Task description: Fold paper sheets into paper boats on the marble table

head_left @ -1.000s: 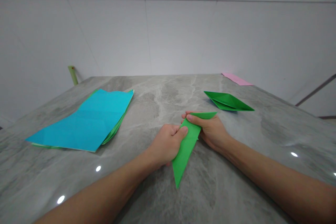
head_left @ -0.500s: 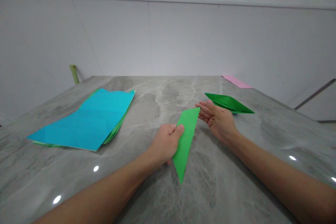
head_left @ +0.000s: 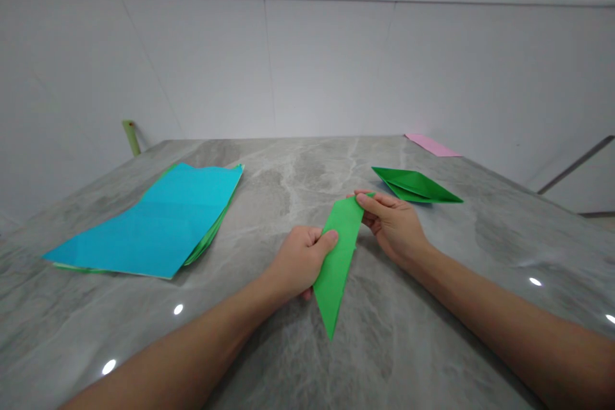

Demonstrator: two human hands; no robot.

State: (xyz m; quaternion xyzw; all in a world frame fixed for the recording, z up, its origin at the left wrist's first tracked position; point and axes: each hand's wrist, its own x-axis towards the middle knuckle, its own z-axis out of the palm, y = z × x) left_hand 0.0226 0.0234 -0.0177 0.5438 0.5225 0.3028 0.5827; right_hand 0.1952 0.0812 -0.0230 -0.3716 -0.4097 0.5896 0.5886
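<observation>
Left hand [head_left: 298, 261] clasps the light green folded paper [head_left: 339, 262] by its left edge; the right hand [head_left: 394, 224] pinches its far right corner. From that pinch the long axis slants toward the person, ending in a free point. Just beyond the right hand lies a dark green folded piece [head_left: 419, 184]; a blue sheet [head_left: 161, 224] lies well to the left.

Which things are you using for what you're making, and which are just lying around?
In use:
- light green paper, held by left hand and right hand

Lying around, untouched:
- blue sheet
- dark green folded paper
- pink paper
</observation>
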